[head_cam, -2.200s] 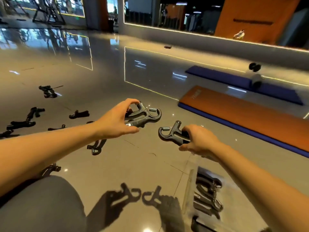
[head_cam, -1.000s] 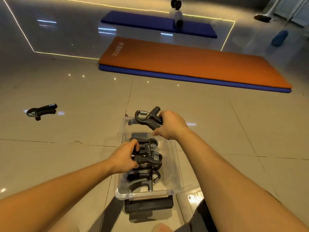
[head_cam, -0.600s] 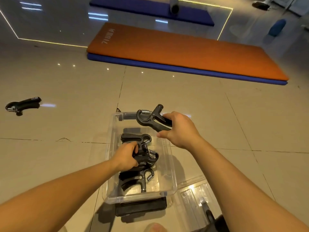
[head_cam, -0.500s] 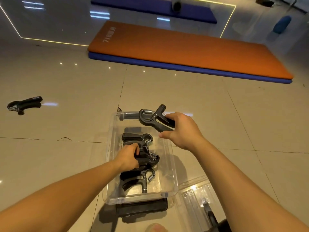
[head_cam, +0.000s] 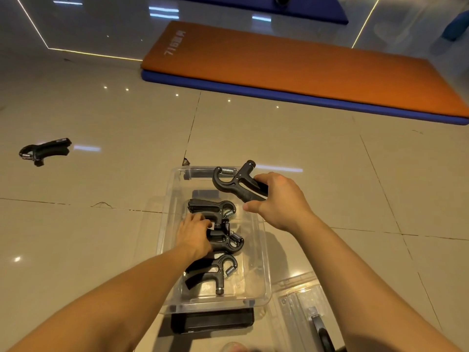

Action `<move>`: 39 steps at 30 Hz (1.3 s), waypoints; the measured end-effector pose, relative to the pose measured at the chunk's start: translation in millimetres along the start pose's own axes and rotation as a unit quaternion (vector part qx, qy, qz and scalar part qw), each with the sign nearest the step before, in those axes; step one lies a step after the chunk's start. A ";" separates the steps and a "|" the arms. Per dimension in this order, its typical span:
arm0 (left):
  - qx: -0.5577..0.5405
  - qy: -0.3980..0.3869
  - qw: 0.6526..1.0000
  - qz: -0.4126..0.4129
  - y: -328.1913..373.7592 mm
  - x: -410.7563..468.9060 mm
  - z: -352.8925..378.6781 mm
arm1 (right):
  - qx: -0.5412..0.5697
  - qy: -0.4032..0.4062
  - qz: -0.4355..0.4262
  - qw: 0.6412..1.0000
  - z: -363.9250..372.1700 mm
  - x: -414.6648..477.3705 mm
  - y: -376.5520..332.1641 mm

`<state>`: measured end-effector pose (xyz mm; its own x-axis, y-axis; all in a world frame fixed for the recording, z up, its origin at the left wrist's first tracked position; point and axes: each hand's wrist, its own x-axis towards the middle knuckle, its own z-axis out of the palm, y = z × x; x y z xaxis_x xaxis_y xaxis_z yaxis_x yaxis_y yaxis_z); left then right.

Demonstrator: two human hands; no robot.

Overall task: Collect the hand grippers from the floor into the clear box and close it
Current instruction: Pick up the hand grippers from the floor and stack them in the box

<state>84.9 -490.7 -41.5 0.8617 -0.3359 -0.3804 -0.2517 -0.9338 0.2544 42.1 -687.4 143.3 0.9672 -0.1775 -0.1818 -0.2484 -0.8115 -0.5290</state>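
Far to the left of both hands, one hand gripper [head_cam: 43, 150] lies alone on the floor [head_cam: 101, 224]. The left hand [head_cam: 194, 236] reaches into the clear box [head_cam: 264, 280], its fingers [head_cam: 203, 221] clenched on a gripper in the box [head_cam: 224, 243]; another [head_cam: 212, 208] sits just beyond the fingertips, a third [head_cam: 212, 273] nearer the wrist. The right hand [head_cam: 279, 200] grasps a gripper by its handles [head_cam: 236, 182] over the box's far end. The lid [head_cam: 299, 301] lies under the right forearm.
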 end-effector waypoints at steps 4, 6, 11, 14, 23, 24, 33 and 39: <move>-0.040 -0.023 0.999 -0.021 -2.4 3.3 2.1 | 0.005 0.001 -0.007 1.000 3.4 7.0 -1.9; -0.065 -0.026 0.997 -0.030 -3.0 5.4 4.3 | 0.008 -0.001 -0.010 1.000 5.6 8.8 -2.3; -0.078 -0.010 0.996 -0.034 -2.4 4.8 11.7 | 0.003 -0.010 -0.010 1.000 9.1 10.0 -0.5; -0.084 -0.009 0.996 -0.033 -3.1 3.8 12.6 | 0.005 -0.011 -0.011 1.000 9.4 10.7 -1.2; -0.204 -0.006 0.978 -0.049 8.1 -1.2 -19.9 | -0.013 -0.012 -0.003 1.000 5.2 11.5 -3.0; -0.231 0.001 0.972 -0.050 10.7 -4.1 -29.5 | -0.015 -0.011 0.001 1.000 4.3 11.5 -3.8; -0.515 0.070 0.854 -0.028 29.2 -45.1 -156.1 | -0.038 0.051 0.009 0.998 -13.3 7.8 -24.7; -0.602 0.107 0.791 -0.011 44.4 -85.7 -182.6 | -0.026 0.088 -0.041 0.995 -12.9 -7.0 -62.0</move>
<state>80.3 -480.9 164.8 0.9471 -0.1722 -0.2707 0.2563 -0.1016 0.9613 51.4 -643.0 188.0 0.9796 -0.2005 0.0095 -0.1702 -0.8544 -0.4909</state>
